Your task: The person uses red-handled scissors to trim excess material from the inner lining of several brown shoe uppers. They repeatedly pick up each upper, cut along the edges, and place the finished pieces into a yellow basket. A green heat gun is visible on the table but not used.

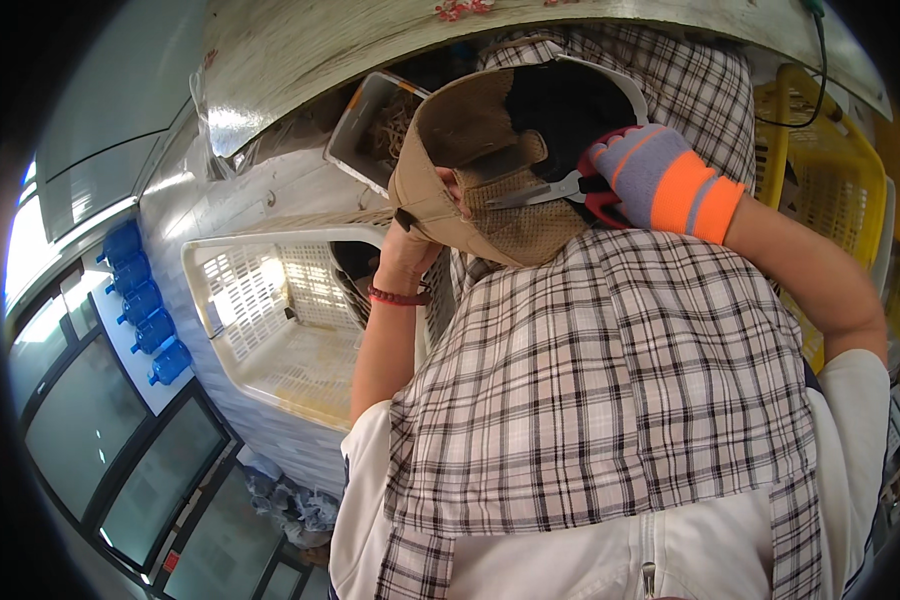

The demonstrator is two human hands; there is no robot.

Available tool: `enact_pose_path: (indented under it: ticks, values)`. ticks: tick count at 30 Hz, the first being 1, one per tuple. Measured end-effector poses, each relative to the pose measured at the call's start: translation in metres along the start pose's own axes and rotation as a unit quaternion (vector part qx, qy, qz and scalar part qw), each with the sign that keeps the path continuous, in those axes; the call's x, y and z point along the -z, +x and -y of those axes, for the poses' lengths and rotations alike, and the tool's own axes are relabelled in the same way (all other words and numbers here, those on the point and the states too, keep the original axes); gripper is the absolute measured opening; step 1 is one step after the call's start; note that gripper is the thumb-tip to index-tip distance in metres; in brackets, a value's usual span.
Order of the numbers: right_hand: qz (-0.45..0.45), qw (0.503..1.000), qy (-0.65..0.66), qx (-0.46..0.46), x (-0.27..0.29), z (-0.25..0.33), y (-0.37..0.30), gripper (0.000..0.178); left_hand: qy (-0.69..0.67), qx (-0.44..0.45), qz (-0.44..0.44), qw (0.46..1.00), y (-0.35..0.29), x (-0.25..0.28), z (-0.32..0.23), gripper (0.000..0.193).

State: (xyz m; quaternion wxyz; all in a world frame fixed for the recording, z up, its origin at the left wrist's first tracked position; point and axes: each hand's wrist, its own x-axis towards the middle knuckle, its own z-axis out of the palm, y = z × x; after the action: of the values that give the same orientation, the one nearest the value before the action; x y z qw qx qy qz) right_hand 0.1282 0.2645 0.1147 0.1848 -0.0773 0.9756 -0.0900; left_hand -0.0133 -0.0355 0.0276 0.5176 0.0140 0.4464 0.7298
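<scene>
A tan, cap-like fabric piece (425,205) with a black inner part rests above my lap, its hollow side turned up. My left hand (410,252) grips its near left side, with fingertips showing inside the hollow; the rest of that hand is behind the fabric. Closed around the red and black handles of a pair of scissors (540,192) is my right hand (655,175), in a grey-purple and orange glove. The scissor blades point left into the hollow, close to the tan inner surface. Whether they touch it I cannot tell.
A table edge (300,75) crosses the top. Left of the fabric piece, a box (345,150) holds brownish scraps. A white plastic basket (270,375) stands at my left, a yellow basket (880,215) at my right, with a black cable (822,85) hanging over it.
</scene>
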Motion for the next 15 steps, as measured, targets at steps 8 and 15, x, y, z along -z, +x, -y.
enact_pose_path:
  ticks: [8,15]
  values:
    - [-0.044,0.999,0.022,-0.015,0.0,-0.006,-0.007,0.038,-0.001,-0.002,0.014,1.0,0.003,0.007,0.004,0.05]
    - [-0.036,0.986,0.098,-0.127,0.0,-0.011,-0.011,0.037,-0.044,-0.024,-0.087,0.995,0.014,0.012,0.006,0.053]
